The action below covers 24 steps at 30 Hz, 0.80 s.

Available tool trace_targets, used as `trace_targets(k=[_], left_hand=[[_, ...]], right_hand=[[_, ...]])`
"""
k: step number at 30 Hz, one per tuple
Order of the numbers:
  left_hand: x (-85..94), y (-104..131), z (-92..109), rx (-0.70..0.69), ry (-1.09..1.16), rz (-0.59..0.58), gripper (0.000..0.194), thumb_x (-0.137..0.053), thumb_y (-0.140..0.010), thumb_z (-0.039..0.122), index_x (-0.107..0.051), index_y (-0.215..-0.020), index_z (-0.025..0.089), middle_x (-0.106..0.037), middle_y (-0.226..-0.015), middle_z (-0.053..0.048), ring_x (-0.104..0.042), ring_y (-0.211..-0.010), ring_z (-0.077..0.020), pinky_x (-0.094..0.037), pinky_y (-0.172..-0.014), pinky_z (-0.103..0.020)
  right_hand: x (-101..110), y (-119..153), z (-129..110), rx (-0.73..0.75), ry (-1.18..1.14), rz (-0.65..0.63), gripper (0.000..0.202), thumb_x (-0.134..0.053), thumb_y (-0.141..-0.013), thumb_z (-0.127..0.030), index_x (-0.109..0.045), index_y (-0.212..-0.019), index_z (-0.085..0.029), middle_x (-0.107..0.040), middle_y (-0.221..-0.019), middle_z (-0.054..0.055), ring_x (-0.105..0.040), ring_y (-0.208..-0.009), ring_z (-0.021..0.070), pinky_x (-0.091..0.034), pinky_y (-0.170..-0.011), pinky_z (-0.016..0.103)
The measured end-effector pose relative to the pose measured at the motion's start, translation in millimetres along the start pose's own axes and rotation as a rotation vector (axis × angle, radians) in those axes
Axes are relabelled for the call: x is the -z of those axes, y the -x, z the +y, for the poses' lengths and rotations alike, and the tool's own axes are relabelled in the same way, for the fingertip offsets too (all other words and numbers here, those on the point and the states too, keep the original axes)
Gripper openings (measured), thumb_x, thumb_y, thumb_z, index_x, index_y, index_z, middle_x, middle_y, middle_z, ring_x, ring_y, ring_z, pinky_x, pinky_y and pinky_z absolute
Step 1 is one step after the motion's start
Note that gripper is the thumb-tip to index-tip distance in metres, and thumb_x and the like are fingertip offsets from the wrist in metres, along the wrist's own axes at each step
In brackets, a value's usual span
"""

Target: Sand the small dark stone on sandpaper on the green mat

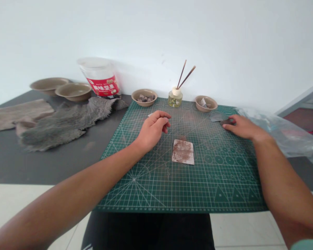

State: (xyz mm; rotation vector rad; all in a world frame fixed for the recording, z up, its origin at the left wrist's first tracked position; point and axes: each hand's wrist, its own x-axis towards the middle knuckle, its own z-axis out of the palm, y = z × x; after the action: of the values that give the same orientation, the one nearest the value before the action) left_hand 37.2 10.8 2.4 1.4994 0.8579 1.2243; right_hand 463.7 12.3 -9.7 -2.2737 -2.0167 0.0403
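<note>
My left hand hovers over the green cutting mat, its fingers curled in with the thumb near the index finger. Whether something small sits between them, I cannot make out. A small white scrap shows just behind it. At the mat's right side, my right hand has its thumb and fingers closed around a dark brown piece, partly covered by the fingers. Beside that piece lies a flat grey sheet. Between my hands, a pale square sheet lies flat, dusted with brown powder.
Small bowls with stone-like bits and pale pieces flank a reed diffuser. Leftward are a grey cloth, two brown bowls and a red-labelled plastic tub. Clear plastic lies at right.
</note>
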Motion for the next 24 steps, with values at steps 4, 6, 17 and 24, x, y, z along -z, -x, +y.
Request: trace_targets(k=[4, 6, 17, 24], left_hand=[[0.2, 0, -1, -0.006, -0.011, -0.01, 0.016, -0.054, -0.084, 0.026, -0.064, -0.093, 0.018, -0.064, -0.074, 0.001, -0.058, -0.06, -0.0132, -0.045, -0.059, -0.025], [0.4, 0, -1, -0.009, -0.011, -0.008, 0.016, -0.054, -0.084, 0.026, -0.064, -0.093, 0.018, -0.063, -0.074, 0.001, -0.058, -0.06, -0.0131, -0.046, -0.059, -0.025], [2.2, -4, -5, 0.002, -0.028, 0.023, 0.016, -0.053, -0.084, 0.026, -0.064, -0.093, 0.018, -0.065, -0.074, 0.0, -0.058, -0.059, -0.0133, -0.046, -0.058, -0.025], [2.2, -6, -6, 0.009, -0.025, 0.03, 0.017, -0.053, -0.083, 0.026, -0.064, -0.093, 0.018, -0.065, -0.075, 0.0, -0.058, -0.059, -0.0134, -0.046, -0.058, -0.026]], right_hand=[[0, -6, 3, -0.058, -0.056, -0.008, 0.068, -0.06, -0.08, -0.062, -0.059, -0.131, -0.018, -0.063, -0.129, 0.019, -0.057, -0.119, 0.0393, -0.044, -0.1, 0.054], [0, -8, 5, -0.049, -0.087, -0.014, 0.048, -0.062, -0.08, -0.054, -0.068, -0.115, -0.021, -0.068, -0.116, 0.015, -0.059, -0.113, 0.0367, -0.045, -0.098, 0.052], [-2, -14, -15, 0.014, -0.554, 0.092, 0.048, -0.052, -0.088, -0.042, -0.053, -0.132, -0.022, -0.07, -0.098, 0.007, -0.067, -0.086, 0.025, -0.055, -0.075, 0.038], [-16, -31, -28, -0.006, -0.406, 0.097, 0.053, -0.05, -0.089, -0.04, -0.054, -0.137, -0.018, -0.07, -0.12, 0.012, -0.065, -0.103, 0.0277, -0.051, -0.089, 0.042]])
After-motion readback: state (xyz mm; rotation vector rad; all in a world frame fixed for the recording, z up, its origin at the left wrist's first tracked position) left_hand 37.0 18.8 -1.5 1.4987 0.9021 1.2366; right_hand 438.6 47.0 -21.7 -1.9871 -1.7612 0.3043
